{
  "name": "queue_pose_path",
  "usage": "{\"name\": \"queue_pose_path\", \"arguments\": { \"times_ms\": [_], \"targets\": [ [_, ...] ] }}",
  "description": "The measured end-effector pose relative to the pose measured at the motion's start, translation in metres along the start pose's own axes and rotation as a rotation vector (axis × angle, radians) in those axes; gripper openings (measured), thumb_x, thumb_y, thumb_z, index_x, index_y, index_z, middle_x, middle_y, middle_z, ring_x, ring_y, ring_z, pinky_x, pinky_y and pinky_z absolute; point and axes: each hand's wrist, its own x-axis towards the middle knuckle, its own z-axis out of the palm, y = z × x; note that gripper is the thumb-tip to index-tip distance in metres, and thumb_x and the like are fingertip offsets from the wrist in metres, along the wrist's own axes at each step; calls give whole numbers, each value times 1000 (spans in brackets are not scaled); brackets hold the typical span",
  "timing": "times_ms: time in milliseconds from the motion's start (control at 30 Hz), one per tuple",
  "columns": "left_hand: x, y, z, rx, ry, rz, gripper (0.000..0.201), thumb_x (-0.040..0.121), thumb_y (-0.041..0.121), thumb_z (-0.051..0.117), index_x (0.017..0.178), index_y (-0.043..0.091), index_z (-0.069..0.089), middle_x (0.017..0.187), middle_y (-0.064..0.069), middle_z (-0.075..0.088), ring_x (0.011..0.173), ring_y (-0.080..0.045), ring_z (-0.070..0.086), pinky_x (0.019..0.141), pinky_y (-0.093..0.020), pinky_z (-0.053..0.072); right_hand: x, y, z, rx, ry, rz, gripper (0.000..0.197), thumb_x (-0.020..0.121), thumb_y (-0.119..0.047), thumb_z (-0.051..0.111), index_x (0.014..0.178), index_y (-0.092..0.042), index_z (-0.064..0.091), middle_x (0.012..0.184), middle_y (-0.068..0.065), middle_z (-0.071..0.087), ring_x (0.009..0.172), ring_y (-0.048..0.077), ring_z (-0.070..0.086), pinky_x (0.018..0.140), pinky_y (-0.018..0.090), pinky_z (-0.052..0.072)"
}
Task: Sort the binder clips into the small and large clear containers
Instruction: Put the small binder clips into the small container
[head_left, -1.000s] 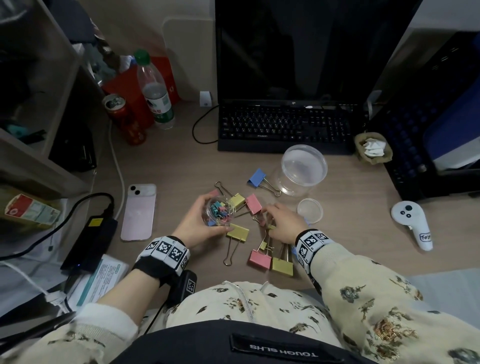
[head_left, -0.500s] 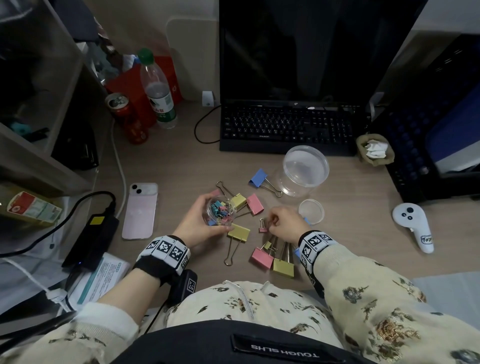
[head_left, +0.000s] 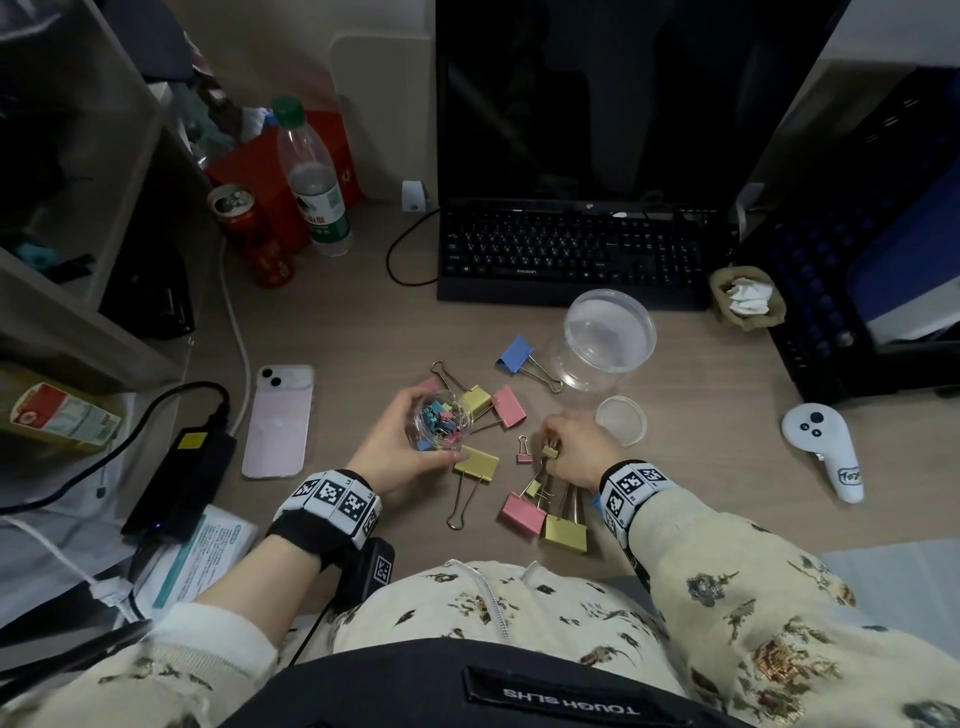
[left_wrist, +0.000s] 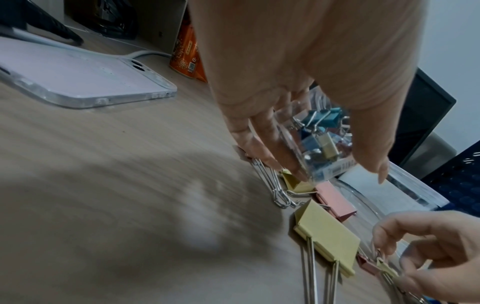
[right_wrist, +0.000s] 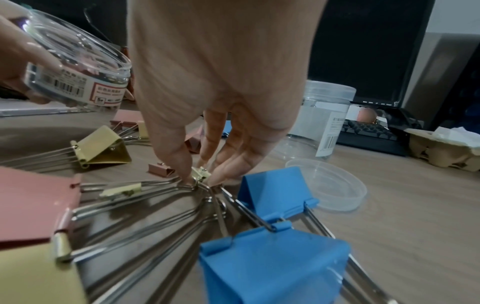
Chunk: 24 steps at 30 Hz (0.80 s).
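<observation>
My left hand (head_left: 395, 447) grips the small clear container (head_left: 439, 422), tilted above the desk and holding several small coloured clips (left_wrist: 322, 131). My right hand (head_left: 574, 452) pinches a small yellow binder clip (head_left: 549, 451) (right_wrist: 201, 173) between thumb and fingers, low over the desk. A small pink clip (head_left: 523, 451) lies just left of it, and another small yellow clip (right_wrist: 122, 190) rests among the wire handles. Large yellow (head_left: 475, 461), pink (head_left: 522, 513) and blue (head_left: 514, 353) clips lie scattered around. The large clear container (head_left: 605, 338) stands empty behind, near the keyboard.
A small clear lid (head_left: 621, 420) lies right of my right hand. A pink phone (head_left: 280, 421) lies to the left, a black keyboard (head_left: 571, 254) and monitor behind. A white controller (head_left: 826, 452) is at the right. A bottle (head_left: 311, 182) and can (head_left: 249, 234) stand back left.
My right hand has shifted slightly and closed its fingertips on the small yellow clip; the small pink clip now lies uncovered beside it. The left hand keeps holding the small container in place.
</observation>
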Motion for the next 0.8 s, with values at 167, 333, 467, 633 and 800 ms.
{"name": "queue_pose_path", "arguments": {
  "times_ms": [167, 333, 467, 633, 800],
  "targets": [
    [0, -1, -1, 8, 3, -9, 86, 56, 25, 91, 127, 26, 41, 130, 4, 52, 112, -10, 58, 99, -33, 50, -1, -2, -1, -5, 10, -9, 28, 77, -20, 67, 102, -13, 58, 105, 4, 53, 94, 22, 54, 75, 31, 46],
    [0, -1, -1, 0, 3, -12, 86, 56, 26, 91, 125, 29, 40, 129, 4, 52, 113, -10, 58, 98, -33, 51, 1, -4, -2, 27, 39, 9, 16, 79, -14, 65, 94, -11, 61, 100, 5, 54, 84, 18, 50, 68, 27, 39],
    [0, 0, -1, -5, 3, -7, 86, 56, 25, 91, 126, 29, 40, 132, 4, 51, 113, -11, 58, 97, -32, 51, 1, -5, -3, 81, 62, 5, 14, 79, -10, 62, 93, -9, 65, 98, 5, 58, 84, 18, 52, 69, 27, 42],
    [-1, 1, -1, -4, 0, -16, 87, 57, 25, 90, 128, 27, 40, 128, 7, 51, 114, -11, 57, 99, -33, 50, 2, -5, -4, 113, 31, 0, 13, 79, -6, 61, 89, -13, 66, 88, 0, 56, 81, 17, 54, 68, 25, 43],
    [-2, 4, -2, -13, -1, -13, 86, 59, 21, 90, 129, 25, 40, 130, 7, 50, 114, -11, 57, 100, -31, 49, 0, -5, -7, 192, -11, -32, 17, 76, -4, 65, 87, -17, 65, 74, -7, 55, 73, 13, 55, 66, 24, 47]
  ]
}}
